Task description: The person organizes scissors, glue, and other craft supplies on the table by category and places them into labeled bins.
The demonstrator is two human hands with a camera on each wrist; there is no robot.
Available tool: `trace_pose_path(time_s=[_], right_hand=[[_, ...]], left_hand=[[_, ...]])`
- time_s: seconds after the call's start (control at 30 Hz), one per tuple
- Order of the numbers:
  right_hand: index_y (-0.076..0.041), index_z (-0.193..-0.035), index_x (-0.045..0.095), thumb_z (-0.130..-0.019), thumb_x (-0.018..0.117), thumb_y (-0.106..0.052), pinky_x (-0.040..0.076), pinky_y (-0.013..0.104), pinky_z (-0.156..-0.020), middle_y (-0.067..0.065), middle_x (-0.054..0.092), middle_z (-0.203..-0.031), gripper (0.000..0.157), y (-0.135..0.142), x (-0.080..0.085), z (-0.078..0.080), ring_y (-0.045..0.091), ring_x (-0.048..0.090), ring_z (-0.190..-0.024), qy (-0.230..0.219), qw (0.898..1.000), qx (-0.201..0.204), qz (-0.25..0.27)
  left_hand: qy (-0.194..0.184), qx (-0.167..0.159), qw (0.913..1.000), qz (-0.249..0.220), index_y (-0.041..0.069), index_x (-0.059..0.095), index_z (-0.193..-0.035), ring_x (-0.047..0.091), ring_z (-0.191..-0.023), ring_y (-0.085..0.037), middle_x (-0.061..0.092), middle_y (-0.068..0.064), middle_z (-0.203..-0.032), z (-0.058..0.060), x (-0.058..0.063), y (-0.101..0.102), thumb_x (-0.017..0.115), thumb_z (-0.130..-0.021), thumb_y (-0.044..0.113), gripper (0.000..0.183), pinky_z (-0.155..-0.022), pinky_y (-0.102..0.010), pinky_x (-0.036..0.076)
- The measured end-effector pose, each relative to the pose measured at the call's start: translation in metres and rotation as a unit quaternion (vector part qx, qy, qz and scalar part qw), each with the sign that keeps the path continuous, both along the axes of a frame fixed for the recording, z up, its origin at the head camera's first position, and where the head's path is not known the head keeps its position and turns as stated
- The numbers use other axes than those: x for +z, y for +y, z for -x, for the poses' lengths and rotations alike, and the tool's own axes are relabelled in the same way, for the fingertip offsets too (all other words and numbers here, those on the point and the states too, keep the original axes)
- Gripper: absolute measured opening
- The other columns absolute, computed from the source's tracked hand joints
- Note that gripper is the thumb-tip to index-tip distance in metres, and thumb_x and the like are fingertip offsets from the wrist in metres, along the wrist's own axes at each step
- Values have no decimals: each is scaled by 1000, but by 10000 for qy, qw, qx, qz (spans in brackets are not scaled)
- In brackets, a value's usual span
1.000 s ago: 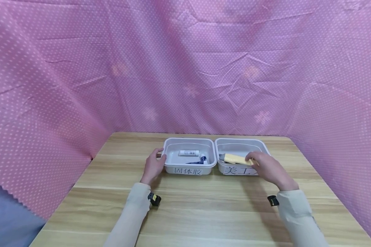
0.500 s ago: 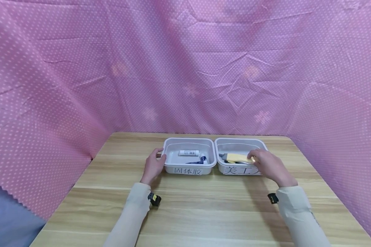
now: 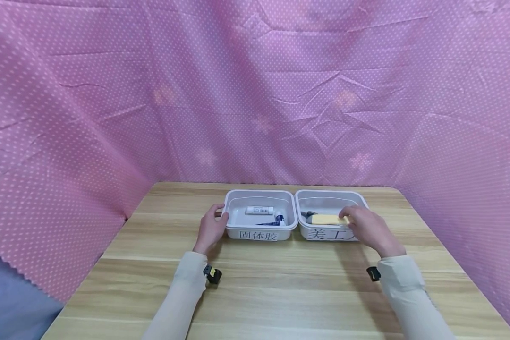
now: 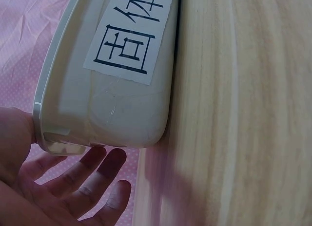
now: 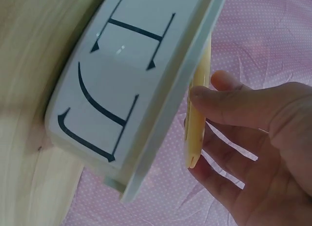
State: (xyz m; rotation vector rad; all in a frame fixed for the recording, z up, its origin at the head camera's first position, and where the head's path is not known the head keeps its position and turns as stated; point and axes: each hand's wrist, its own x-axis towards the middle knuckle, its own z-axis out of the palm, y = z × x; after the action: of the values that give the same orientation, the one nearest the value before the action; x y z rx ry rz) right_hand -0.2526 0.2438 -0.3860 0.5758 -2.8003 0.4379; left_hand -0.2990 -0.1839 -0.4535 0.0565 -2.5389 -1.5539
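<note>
My right hand (image 3: 367, 229) pinches a yellow utility knife (image 3: 325, 219) between thumb and fingers, low at the front of the right white bin (image 3: 323, 192). The right wrist view shows the thumb against one face of the knife (image 5: 196, 128), whose end stands just past the rim. A dark grey object (image 3: 308, 214) lies in that bin, partly hidden by the knife. My left hand (image 3: 211, 229) rests at the outer left side of the other white bin (image 3: 259, 192), thumb at the rim (image 4: 36, 119) and fingers spread loosely. That bin holds a white glue stick (image 3: 259, 210) and a blue-and-white glue stick (image 3: 280, 218).
Both bins stand side by side near the back of the wooden table (image 3: 280, 293), with printed labels (image 3: 258, 235) on their front walls. A pink dotted curtain (image 3: 255, 94) hangs behind the table and along its sides.
The yellow knife has come down and turned a little, from tilted over the front rim to lower inside the right bin. My left hand has stayed in place.
</note>
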Motion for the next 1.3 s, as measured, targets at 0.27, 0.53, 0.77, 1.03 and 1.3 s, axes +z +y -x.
trace_pose_path(time_s=[0.27, 0.53, 0.77, 1.03, 1.3], right_hand=[[-2, -110, 72, -81, 69, 14, 55, 59, -91, 19, 71, -118, 34, -2, -5, 1, 41, 65, -112, 107, 9999, -17, 5], [-5, -111, 72, -83, 70, 12, 55, 59, -88, 19, 70, -119, 33, -1, -5, 0, 40, 64, -113, 23, 9999, -141, -5], [-3, -116, 71, -89, 73, -1, 54, 59, -90, 17, 70, -117, 27, -3, -6, -5, 37, 64, -112, -122, 9995, -288, 12], [0, -119, 70, -93, 74, -14, 53, 57, -95, 19, 68, -118, 29, -3, -15, -20, 37, 64, -111, 224, 9992, -270, 182], [0, -129, 64, -98, 70, -21, 44, 62, -104, 23, 62, -131, 39, -1, -15, -43, 45, 56, -122, 453, 9946, -314, 885]], left_hand=[[-10, -5, 10000, -58, 9, 52, -145, 64, -116, -40, 59, -28, -136, -1, 0, 0, 56, -103, 22, 44, -93, -48, 59], [5, -13, 10000, -80, 8, 52, -145, 64, -114, -40, 59, -28, -134, 0, 1, 0, 55, -104, 20, 43, -91, -47, 59], [20, -24, 10000, -65, 8, 53, -144, 64, -115, -39, 60, -27, -134, 0, 1, 2, 56, -103, 20, 43, -92, -48, 59], [-20, -24, 10000, 11, 9, 51, -147, 66, -113, -38, 62, -26, -131, 0, 1, 6, 56, -103, 25, 46, -92, -47, 59], [173, 102, 9980, 591, 9, 42, -153, 52, -134, -43, 53, -25, -148, -18, 11, -6, 54, -105, 34, 56, -111, -60, 43]])
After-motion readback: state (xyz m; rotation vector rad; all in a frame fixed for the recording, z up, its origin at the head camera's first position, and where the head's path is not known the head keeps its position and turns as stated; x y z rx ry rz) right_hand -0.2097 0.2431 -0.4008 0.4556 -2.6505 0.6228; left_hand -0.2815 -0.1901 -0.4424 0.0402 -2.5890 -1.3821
